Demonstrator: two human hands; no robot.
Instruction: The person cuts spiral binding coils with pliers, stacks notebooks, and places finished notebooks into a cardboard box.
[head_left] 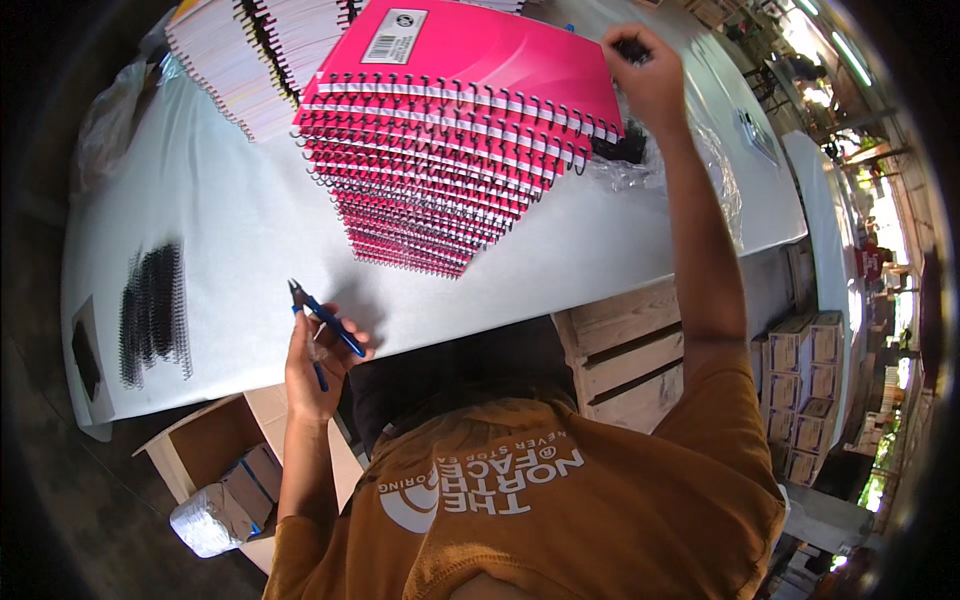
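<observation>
My left hand (314,375), near the front edge of the table, is closed round blue-handled wire cutters (338,330) with their jaws pointing up and away. In front of it rises a tall stack of pink spiral-bound notebooks (470,45), their black coil edges facing me. A white barcode label (392,37) is on the top cover. My right hand (655,85) is raised by the right corner of that cover, with curled fingers and something small and dark at them that I cannot make out.
Black plastic binding coils (155,315) lie on the white-covered table (250,220) at left. White spiral-bound books (250,75) stand behind them. Clear plastic wrap (715,190) lies on the right. Below are an open cardboard box (205,445), a wooden crate (630,350) and stacked cartons (805,375).
</observation>
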